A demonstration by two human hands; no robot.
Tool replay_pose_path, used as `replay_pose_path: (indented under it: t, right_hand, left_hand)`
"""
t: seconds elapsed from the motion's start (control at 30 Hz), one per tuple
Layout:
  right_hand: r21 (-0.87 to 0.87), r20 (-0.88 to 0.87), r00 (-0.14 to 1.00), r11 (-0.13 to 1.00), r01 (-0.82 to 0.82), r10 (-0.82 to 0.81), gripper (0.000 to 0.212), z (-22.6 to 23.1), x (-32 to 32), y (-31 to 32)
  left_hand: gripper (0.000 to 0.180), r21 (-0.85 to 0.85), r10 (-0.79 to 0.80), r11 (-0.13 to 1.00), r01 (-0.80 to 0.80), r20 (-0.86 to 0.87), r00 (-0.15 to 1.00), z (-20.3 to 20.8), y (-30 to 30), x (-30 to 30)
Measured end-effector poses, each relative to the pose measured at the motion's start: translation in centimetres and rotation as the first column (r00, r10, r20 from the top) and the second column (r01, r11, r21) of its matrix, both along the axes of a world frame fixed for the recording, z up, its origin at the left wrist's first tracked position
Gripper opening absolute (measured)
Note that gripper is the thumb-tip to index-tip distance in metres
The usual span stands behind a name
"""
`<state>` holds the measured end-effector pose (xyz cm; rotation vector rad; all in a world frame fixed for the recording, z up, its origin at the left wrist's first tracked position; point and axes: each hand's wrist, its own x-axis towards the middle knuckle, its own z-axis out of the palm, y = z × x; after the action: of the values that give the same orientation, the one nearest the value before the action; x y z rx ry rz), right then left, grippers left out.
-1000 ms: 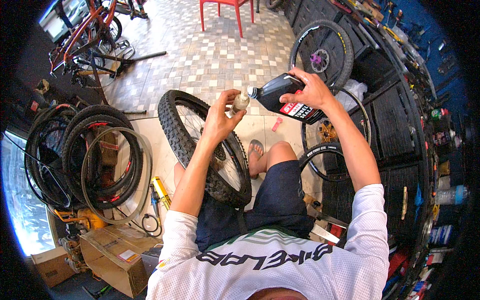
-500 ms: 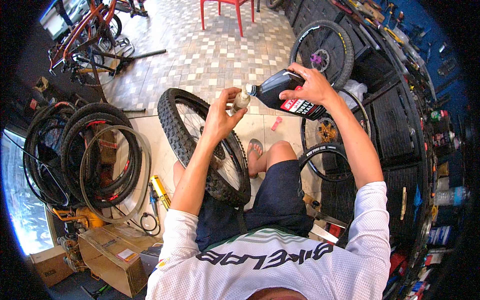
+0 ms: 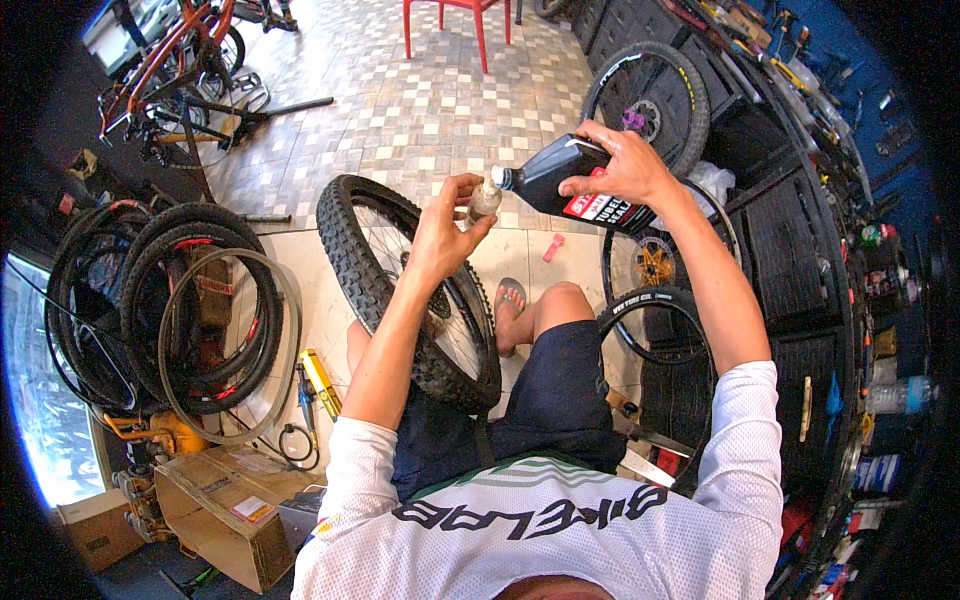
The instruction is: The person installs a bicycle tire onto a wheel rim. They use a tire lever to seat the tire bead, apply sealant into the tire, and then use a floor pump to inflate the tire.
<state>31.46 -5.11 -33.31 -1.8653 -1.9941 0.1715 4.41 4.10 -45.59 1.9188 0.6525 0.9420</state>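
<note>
My left hand [image 3: 448, 226] is closed round a small cloudy bottle [image 3: 484, 203], held upright with its mouth at the top. In my right hand [image 3: 627, 168] is a large black sealant bottle [image 3: 552, 178] with a red and white label, tilted so its neck points left. That neck meets the mouth of the small bottle; whether liquid runs between them is too small to tell. Below my left forearm, a bicycle wheel [image 3: 366, 262] with a knobby black tyre leans across my lap and left leg.
Several loose tyres [image 3: 200, 300] stand at the left, above a cardboard box [image 3: 222, 515]. More wheels [image 3: 648, 105] lean along the black drawers [image 3: 800, 270] on the right. A pink piece [image 3: 553, 247] and a yellow tool [image 3: 320, 383] lie on the floor. Farther off stands a red chair [image 3: 458, 8].
The black bottle has tipped very slightly, its neck still at the small bottle's mouth. My left hand and the wheel have hardly moved.
</note>
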Motion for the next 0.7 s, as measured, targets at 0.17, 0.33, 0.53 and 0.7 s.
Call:
replay_pose_path:
  t: [0.17, 0.33, 0.53, 0.7]
  right_hand:
    - [0.012, 0.024, 1.0, 1.0, -0.006, 0.006, 0.067, 0.1, -0.2, 0.2]
    - [-0.036, 0.046, 0.999, 0.999, 0.007, -0.005, 0.068, 0.6, -0.5, 0.4]
    - [-0.049, 0.054, 0.999, 0.999, 0.009, -0.006, 0.069, 1.0, -0.6, 0.6]
    - [-0.026, 0.042, 0.999, 1.0, -0.008, 0.009, 0.07, 1.2, -0.7, 0.7]
  left_hand:
    - [0.059, 0.006, 0.006, 1.0, -0.006, 0.019, 1.0, -0.3, 0.2, 0.1]
    - [0.058, 0.015, 0.012, 1.0, -0.012, 0.013, 1.0, -0.1, 0.2, -0.1]
    - [0.058, 0.017, 0.015, 1.0, -0.015, 0.022, 1.0, -0.2, 0.3, -0.1]
    - [0.057, 0.017, 0.019, 1.0, -0.02, 0.019, 1.0, -0.1, 0.4, -0.2]
